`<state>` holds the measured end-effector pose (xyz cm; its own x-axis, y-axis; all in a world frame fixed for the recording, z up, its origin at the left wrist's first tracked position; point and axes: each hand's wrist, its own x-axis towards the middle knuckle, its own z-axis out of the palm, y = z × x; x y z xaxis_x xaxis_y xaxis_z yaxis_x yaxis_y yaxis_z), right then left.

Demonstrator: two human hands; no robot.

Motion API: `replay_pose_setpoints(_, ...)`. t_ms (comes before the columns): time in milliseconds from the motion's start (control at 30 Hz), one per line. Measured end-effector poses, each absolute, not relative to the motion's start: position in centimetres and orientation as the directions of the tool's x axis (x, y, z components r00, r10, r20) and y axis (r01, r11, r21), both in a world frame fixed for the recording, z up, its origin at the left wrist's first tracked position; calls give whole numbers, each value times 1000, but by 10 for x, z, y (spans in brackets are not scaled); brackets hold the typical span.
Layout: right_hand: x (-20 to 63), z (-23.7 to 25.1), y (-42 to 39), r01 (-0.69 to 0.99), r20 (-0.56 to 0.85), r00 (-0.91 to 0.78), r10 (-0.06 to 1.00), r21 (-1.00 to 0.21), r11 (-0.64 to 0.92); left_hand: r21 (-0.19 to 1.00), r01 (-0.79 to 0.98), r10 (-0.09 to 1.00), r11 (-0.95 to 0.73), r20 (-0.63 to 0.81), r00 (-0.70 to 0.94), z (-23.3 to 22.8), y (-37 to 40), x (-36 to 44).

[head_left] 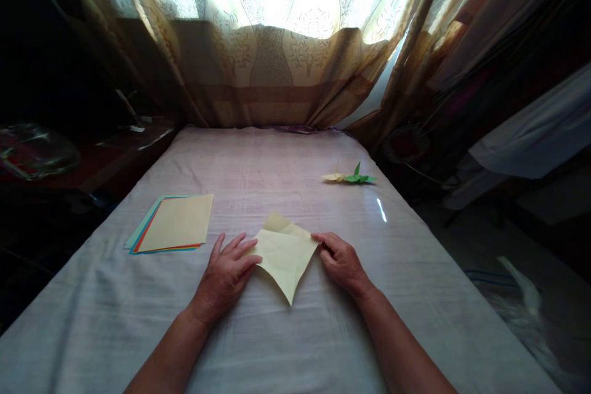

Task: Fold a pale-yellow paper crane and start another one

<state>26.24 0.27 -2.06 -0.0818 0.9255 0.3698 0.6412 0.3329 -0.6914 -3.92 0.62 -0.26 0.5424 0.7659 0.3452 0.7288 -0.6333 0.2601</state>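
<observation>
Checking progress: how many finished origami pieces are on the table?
2: a pale yellow piece and a green piece, touching, far right of the table. The sheet between the left hand and right hand is only partly folded.

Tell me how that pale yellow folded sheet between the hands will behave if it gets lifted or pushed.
The folded yellow sheet looks thin, so it is probably very light and floppy, likely sagging if lifted by one corner. Its far flap sits slightly raised, so the folds may spring open once the left hand and right hand release. Pushed, it would probably slide across the cloth-covered table.
</observation>
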Motion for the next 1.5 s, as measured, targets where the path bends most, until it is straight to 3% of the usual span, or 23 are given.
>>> replay_pose_setpoints(200, 258, -16, -16, 655, 404, -54, 913, -676, 338, 247, 761, 785, -600, 366, 500, -7, 9, -43)
replay_pose_setpoints(500, 251, -10, -35, 815, 460, -172, 871, -430, 388, 215, 811, 819, -544, 347, 457, -5, 9, -47)
replay_pose_setpoints(667, 249, -10, -44, 831, 457, -225, 861, -371, 414, 275, 805, 839, -525, 328, 435, 1, 2, -44)
replay_pose_setpoints(833, 247, -8, -48, 832, 424, -240, 873, -374, 410, 321, 694, 761, -645, 357, 542, 21, -13, -28)
replay_pose_setpoints(1000, 245, -5, -51, 832, 413, -239, 879, -379, 404, 382, 536, 644, -753, 263, 718, 30, -30, -12)
replay_pose_setpoints(1167, 246, -5, -54, 824, 430, -225, 874, -395, 407, 360, 578, 663, -732, 179, 727, 22, -33, -9)
replay_pose_setpoints(1500, 242, 0, -56, 782, 458, -262, 850, -415, 465, 279, 604, 665, -746, 290, 688, 9, -26, -16)
